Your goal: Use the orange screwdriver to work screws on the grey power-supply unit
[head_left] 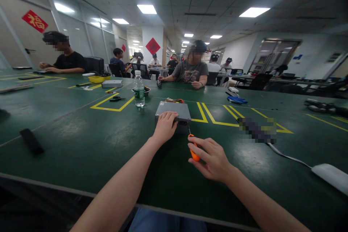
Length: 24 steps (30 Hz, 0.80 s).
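Note:
A grey metal box (pixel 174 110) with coloured wires at its back lies on the green table (pixel 81 141) in front of me. My left hand (pixel 165 127) rests on the box's near left corner, fingers curled over its top edge. My right hand (pixel 210 159) is closed around the orange handle of a screwdriver (pixel 193 150). The screwdriver's thin shaft points at the box's near side.
A water bottle (pixel 139 88) stands left of the box, with a dark bowl behind it. Scissors, a yellow tray and a grey case lie further left. A black flat object (pixel 32 140) lies at my left. A white device (pixel 330 175) with a cable sits right. Several people sit across the table.

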Each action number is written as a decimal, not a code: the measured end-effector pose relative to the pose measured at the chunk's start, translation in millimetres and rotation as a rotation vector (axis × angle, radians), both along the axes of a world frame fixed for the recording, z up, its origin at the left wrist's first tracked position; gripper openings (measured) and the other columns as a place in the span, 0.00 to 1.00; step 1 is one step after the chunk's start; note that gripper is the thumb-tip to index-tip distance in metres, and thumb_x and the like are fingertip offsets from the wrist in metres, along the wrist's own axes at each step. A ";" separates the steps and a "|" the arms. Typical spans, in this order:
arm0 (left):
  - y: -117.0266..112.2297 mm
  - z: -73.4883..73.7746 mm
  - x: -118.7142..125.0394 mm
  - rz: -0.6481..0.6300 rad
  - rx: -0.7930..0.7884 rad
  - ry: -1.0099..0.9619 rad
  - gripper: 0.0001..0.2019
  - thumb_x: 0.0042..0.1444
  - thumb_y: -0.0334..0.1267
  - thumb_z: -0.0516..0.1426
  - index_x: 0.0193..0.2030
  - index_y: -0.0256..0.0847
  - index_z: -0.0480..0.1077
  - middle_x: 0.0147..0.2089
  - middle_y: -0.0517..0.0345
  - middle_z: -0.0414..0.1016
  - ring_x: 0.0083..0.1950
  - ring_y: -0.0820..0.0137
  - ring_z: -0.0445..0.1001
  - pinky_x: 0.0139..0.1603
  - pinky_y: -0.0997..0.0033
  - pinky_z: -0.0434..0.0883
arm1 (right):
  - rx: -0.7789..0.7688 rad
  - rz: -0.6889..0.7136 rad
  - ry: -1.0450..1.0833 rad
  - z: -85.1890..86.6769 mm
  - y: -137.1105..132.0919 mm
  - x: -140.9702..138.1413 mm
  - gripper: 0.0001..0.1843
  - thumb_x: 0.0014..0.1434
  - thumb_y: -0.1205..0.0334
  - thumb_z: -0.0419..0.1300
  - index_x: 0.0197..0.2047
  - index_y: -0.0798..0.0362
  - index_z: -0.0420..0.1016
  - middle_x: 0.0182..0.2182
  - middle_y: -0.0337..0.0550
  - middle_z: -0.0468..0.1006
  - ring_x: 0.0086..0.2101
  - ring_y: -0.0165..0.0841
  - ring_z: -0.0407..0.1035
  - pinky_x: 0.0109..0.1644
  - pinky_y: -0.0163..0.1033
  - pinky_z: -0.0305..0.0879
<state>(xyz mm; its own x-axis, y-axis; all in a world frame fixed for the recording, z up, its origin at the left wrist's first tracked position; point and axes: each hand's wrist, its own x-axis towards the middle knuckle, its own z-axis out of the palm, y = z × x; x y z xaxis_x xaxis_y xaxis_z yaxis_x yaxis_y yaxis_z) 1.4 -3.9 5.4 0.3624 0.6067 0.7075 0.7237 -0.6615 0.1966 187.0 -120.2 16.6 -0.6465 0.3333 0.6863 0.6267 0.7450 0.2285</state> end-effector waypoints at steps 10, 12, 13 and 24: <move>-1.4 1.4 0.0 -0.003 -0.010 -0.004 0.13 0.55 0.32 0.52 0.48 0.42 0.65 0.51 0.54 0.69 0.54 0.64 0.63 0.54 0.59 0.60 | -0.074 -0.020 -0.029 1.3 -4.7 4.2 0.16 0.61 0.57 0.50 0.50 0.55 0.64 0.48 0.56 0.69 0.43 0.38 0.70 0.39 0.39 0.69; -1.2 1.5 0.1 -0.003 -0.014 -0.004 0.13 0.55 0.32 0.52 0.48 0.42 0.65 0.52 0.54 0.69 0.54 0.63 0.63 0.54 0.59 0.60 | -0.088 -0.014 -0.055 2.7 -5.7 3.2 0.17 0.62 0.58 0.48 0.52 0.56 0.64 0.49 0.57 0.68 0.45 0.39 0.68 0.40 0.39 0.69; -1.0 1.5 0.2 -0.003 -0.014 -0.003 0.13 0.55 0.32 0.52 0.48 0.42 0.65 0.52 0.54 0.69 0.54 0.63 0.63 0.54 0.59 0.60 | -0.077 -0.004 -0.051 2.6 -5.6 2.4 0.17 0.61 0.59 0.49 0.51 0.56 0.64 0.48 0.57 0.68 0.44 0.38 0.69 0.40 0.39 0.69; -1.4 1.6 -1.0 -0.004 0.011 0.013 0.12 0.56 0.32 0.52 0.48 0.41 0.64 0.52 0.55 0.68 0.54 0.64 0.63 0.54 0.61 0.60 | -0.046 -0.007 -0.076 1.0 -5.7 0.3 0.13 0.61 0.57 0.51 0.45 0.55 0.66 0.43 0.55 0.71 0.33 0.34 0.70 0.33 0.37 0.67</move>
<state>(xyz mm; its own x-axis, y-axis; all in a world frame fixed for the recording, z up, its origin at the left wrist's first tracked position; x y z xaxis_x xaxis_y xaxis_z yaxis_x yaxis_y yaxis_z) 0.3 -5.3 7.1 0.3743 0.5973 0.7093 0.7234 -0.6667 0.1796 187.3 -126.0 17.6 -0.6936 0.3678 0.6194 0.6139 0.7517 0.2411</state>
